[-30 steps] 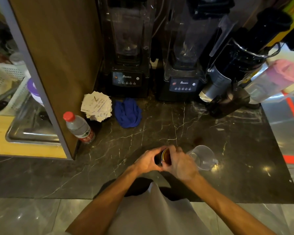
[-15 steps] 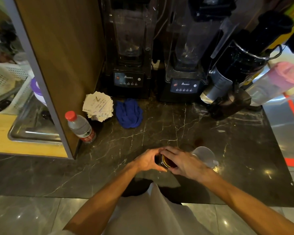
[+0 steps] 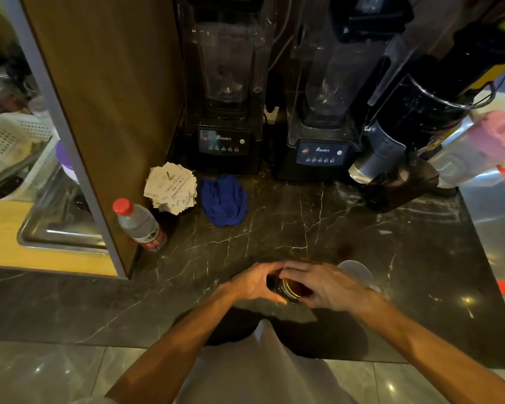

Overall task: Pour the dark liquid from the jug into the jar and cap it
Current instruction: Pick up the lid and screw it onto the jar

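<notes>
Jar [image 3: 286,288] sitting on the dark marble bench [image 3: 303,228] near its front edge, enclosed between both hands. Only a dark sliver of its side and a gold-rimmed cap [image 3: 292,288] showing; whether the cap is fully seated, cannot tell.

Left hand [image 3: 252,282] wrapping the jar's left side, fingers curled closed against the dark body. Right hand [image 3: 322,287] lying over the top from the right, its fingers [image 3: 296,271] bending down around the cap; this grip is closed on the cap. Fingertips of the two hands are nearly meeting at the far side of the jar.

Clear jug [image 3: 357,272] standing just beside the right hand, behind and right of it, partly hidden by the wrist; looking empty, though most of it is covered.

Further back on the bench: a crumpled blue cloth [image 3: 224,199], a fanned stack of paper slips [image 3: 171,188] just left of it, and a red-capped water bottle [image 3: 139,224] leaning by the wooden partition [image 3: 105,83]. Two black blenders [image 3: 225,141] [image 3: 321,153] standing along the back, a dark machine [image 3: 414,112] tilting in at the right. A steel sink [image 3: 59,225] lying beyond the partition at left.
</notes>
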{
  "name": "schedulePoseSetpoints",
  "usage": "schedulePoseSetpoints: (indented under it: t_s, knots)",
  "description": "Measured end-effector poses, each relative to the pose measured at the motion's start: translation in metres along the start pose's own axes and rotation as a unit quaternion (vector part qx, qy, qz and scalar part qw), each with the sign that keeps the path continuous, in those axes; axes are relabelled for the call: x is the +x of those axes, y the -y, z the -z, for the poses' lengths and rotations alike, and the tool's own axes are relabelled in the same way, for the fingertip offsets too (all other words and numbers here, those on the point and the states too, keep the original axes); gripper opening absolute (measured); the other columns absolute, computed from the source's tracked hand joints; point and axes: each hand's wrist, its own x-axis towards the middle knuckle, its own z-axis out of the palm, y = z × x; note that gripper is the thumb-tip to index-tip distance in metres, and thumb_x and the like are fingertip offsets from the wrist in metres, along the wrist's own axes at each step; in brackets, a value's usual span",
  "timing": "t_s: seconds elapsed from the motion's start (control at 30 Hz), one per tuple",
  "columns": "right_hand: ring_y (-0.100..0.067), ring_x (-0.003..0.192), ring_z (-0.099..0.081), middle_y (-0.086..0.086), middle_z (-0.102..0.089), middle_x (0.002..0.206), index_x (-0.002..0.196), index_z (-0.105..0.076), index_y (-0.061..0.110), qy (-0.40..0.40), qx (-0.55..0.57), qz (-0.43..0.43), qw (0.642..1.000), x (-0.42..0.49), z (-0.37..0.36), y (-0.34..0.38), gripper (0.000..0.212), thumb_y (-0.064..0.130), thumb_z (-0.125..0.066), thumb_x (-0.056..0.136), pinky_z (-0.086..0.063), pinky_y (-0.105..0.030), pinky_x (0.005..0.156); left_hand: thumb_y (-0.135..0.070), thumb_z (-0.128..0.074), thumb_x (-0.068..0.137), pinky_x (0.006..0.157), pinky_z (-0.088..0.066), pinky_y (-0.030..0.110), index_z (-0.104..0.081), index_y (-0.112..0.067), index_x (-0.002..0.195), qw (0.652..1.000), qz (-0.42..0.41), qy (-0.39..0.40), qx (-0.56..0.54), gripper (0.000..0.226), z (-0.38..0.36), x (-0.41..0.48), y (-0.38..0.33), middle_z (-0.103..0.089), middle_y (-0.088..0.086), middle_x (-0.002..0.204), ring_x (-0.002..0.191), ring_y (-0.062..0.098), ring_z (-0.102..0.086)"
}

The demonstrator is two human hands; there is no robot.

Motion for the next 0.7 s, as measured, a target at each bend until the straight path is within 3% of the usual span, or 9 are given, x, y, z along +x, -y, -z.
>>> schedulePoseSetpoints:
  t_s: [0.07, 0.2, 0.27, 0.37, 0.47, 0.57, 0.63, 0.7]
  knots:
    - [-0.015, 0.133, -0.048, 0.016, -0.026, 0.156, 0.145, -0.035, 0.035, -0.005, 0.005, -0.012, 1.0, 0.0, -0.006, 0.002, 0.07, 0.027, -0.072, 0.087, -0.045, -0.036, 0.109, -0.027, -0.086, 0.074, 0.091, -0.03, -0.001, -0.036, -0.026, 0.15, 1.0, -0.005, -0.002, 0.003, 0.091, -0.001, 0.001, -0.001, -0.049, -0.01, 0.145, 0.119, -0.021, -0.037]
    - [-0.019, 0.131, -0.051, 0.013, -0.024, 0.157, 0.145, -0.032, 0.036, -0.014, -0.033, -0.038, 0.999, 0.002, -0.016, 0.009, 0.071, 0.027, -0.072, 0.087, -0.046, -0.035, 0.103, -0.029, -0.086, 0.074, 0.107, -0.028, 0.015, -0.036, -0.027, 0.149, 1.0, -0.009, -0.009, -0.002, 0.091, -0.003, 0.001, -0.005, -0.05, -0.004, 0.147, 0.129, -0.005, -0.041]
    - [-0.019, 0.132, -0.05, 0.012, -0.027, 0.157, 0.145, -0.033, 0.035, -0.014, -0.036, -0.046, 0.998, 0.003, -0.014, 0.013, 0.071, 0.026, -0.072, 0.087, -0.046, -0.035, 0.104, -0.028, -0.086, 0.073, 0.107, -0.03, 0.014, -0.038, -0.027, 0.148, 1.0, -0.009, -0.008, -0.001, 0.089, -0.003, 0.001, -0.005, -0.052, -0.004, 0.145, 0.126, -0.01, -0.042]
    - [-0.019, 0.134, -0.049, 0.009, -0.032, 0.158, 0.148, -0.036, 0.031, -0.005, -0.026, -0.067, 0.997, 0.005, -0.009, 0.017, 0.071, 0.025, -0.072, 0.088, -0.042, -0.037, 0.109, -0.027, -0.086, 0.073, 0.094, -0.031, -0.003, -0.037, -0.029, 0.147, 1.0, -0.015, -0.009, 0.01, 0.089, -0.001, 0.001, -0.003, -0.05, -0.01, 0.143, 0.112, -0.032, -0.038]
    - [-0.03, 0.136, -0.047, -0.002, -0.033, 0.159, 0.151, -0.034, 0.022, 0.012, -0.053, -0.14, 0.989, 0.014, -0.013, 0.035, 0.071, 0.024, -0.069, 0.09, -0.044, -0.044, 0.11, -0.025, -0.086, 0.075, 0.097, -0.029, 0.0, -0.034, -0.026, 0.15, 1.0, -0.025, -0.007, 0.015, 0.091, 0.0, 0.001, -0.003, -0.048, -0.004, 0.147, 0.117, -0.026, -0.035]
    - [-0.039, 0.137, -0.041, -0.011, -0.035, 0.155, 0.151, -0.034, 0.015, -0.004, -0.08, -0.222, 0.972, 0.023, -0.024, 0.052, 0.062, 0.032, -0.06, 0.097, -0.044, -0.048, 0.108, -0.02, -0.085, 0.076, 0.097, -0.029, -0.004, -0.035, -0.023, 0.15, 0.999, -0.035, -0.011, 0.0, 0.089, 0.0, 0.0, -0.005, -0.05, -0.001, 0.147, 0.112, -0.033, -0.036]
    - [-0.034, 0.134, -0.046, -0.01, -0.04, 0.152, 0.149, -0.036, 0.017, -0.052, -0.053, -0.261, 0.962, 0.023, -0.033, 0.057, 0.057, 0.04, -0.052, 0.1, -0.049, -0.044, 0.104, -0.015, -0.084, 0.077, 0.113, -0.033, 0.017, -0.038, -0.02, 0.149, 0.999, -0.028, -0.012, -0.016, 0.086, -0.001, -0.002, -0.008, -0.05, 0.001, 0.147, 0.126, -0.014, -0.043]
    - [-0.03, 0.128, -0.053, -0.01, -0.043, 0.149, 0.149, -0.037, 0.019, -0.101, -0.039, -0.302, 0.947, 0.02, -0.042, 0.059, 0.059, 0.05, -0.045, 0.1, -0.056, -0.038, 0.094, -0.009, -0.082, 0.078, 0.118, -0.033, 0.04, -0.037, -0.022, 0.15, 0.999, -0.021, -0.009, -0.046, 0.086, -0.003, -0.004, -0.009, -0.047, 0.001, 0.15, 0.138, 0.009, -0.042]
